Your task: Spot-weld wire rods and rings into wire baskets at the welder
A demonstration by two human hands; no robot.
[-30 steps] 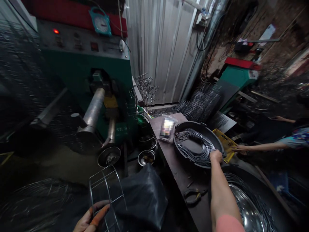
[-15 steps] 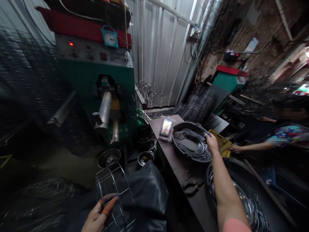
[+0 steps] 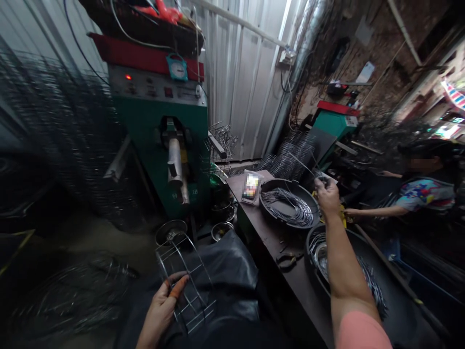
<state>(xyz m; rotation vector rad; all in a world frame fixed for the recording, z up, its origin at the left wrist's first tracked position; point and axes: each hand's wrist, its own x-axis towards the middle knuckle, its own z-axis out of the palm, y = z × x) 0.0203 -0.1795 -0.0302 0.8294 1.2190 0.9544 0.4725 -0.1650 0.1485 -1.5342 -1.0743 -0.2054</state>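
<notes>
Left grip (image 3: 162, 310) closes around a wire cage (image 3: 185, 286) at lower center, which looks light and stiff, best held by its crossbars; right grip (image 3: 327, 191) pinches a thin wire (image 3: 301, 165) above a black pan (image 3: 290, 183) on the tabletop (image 3: 261, 247).

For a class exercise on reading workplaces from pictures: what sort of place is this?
Probably a small wire-goods workshop. A green industrial machine stands beside stacked wire racks, bent wire rods lie in a black tub, and the left hand holds a wire frame.
</notes>
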